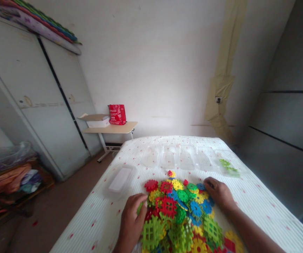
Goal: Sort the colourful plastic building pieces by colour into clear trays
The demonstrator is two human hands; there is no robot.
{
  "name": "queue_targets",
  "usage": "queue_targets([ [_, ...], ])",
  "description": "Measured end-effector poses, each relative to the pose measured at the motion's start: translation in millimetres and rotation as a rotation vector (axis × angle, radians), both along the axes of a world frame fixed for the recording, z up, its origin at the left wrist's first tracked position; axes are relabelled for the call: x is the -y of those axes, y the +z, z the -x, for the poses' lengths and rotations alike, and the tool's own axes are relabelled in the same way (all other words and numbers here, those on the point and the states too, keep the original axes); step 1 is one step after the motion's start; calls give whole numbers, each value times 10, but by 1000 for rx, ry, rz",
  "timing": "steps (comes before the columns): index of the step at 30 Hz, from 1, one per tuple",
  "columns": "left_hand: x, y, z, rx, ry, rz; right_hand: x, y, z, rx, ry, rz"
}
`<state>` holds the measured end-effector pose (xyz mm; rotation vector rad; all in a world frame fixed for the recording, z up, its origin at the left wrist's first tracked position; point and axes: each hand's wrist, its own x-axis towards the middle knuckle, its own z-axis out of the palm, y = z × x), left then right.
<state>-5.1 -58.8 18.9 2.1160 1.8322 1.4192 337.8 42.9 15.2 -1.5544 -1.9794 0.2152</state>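
A heap of plastic interlocking building pieces (179,205) in red, yellow, blue and green lies on the bed, made up of gear-like discs and square grids. At the heap's left side, my left hand (132,219) is curled with a light green building piece (140,208) between thumb and fingers. My right hand (219,193) rests at the right edge, beside a blue disc (201,186); its fingers are bent inward, and what they hold, if anything, is hidden. A red square grid (168,206) sits on top, between the hands.
Behind the heap stands a row of clear plastic containers (177,158); light green pieces (229,165) lie in the rightmost one. A clear lid or tray (121,179) is at the left. Farther off, a small table (111,129) bears a red bag (117,114) and a white box (98,121).
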Motion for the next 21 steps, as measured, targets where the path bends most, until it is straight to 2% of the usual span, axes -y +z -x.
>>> queue_targets([
  [4,-155,17,12,0,35,149,-17,-27,-11,-27,-11,18],
  [12,-546,175,-6,-74,-31,412,-13,-9,-6,-60,-10,41],
  [16,-619,136,-32,-124,-69,497,-8,4,5,-63,-10,40],
  [21,-648,80,-36,-164,-17,524,-12,-3,6,-31,-27,35],
])
